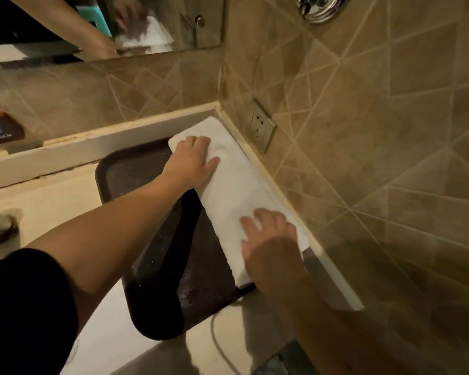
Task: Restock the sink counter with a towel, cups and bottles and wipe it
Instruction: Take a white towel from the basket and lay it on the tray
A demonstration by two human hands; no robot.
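Observation:
A folded white towel (pixel 234 196) lies along the right side of a dark brown tray (pixel 130 171), close to the tiled side wall. My left hand (pixel 195 161) rests flat on the towel's far end, fingers spread. My right hand (pixel 268 239) presses flat on its near end. Neither hand is closed around the towel. The tray sits in the back right corner of the pale sink counter (pixel 52 209). No cups or bottles are in sight.
A wall socket (pixel 260 125) sits just above the counter on the right wall. A mirror (pixel 106 25) hangs on the back wall over a raised ledge (pixel 65 152). A dark "COLD" sign (pixel 3 129) stands at the far left. A thin cord (pixel 220 339) crosses the counter's front.

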